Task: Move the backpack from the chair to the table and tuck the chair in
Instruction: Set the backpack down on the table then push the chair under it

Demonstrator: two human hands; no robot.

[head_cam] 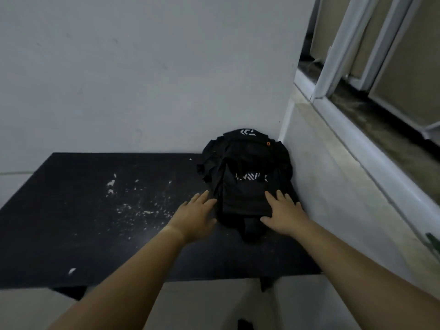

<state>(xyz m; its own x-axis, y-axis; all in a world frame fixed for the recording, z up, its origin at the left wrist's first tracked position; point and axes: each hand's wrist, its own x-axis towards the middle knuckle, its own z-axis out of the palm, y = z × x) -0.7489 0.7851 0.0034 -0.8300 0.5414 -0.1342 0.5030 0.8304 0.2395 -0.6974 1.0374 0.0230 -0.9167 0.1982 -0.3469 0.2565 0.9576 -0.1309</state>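
A black backpack [246,172] with white lettering lies on the dark table [95,222], pushed into the back right corner against the two walls. My left hand [194,215] rests flat on the table with fingers spread, its fingertips touching the backpack's left lower edge. My right hand [284,215] lies flat on the backpack's lower right part, fingers apart. Neither hand grips anything. The chair is not in view, except perhaps a small dark shape [245,325] at the bottom edge.
The table top carries white paint flecks [133,206] across its middle. A grey wall stands behind the table and a second wall [333,198] to the right, under a window ledge and frame [352,96]. Pale floor shows below the table's front edge.
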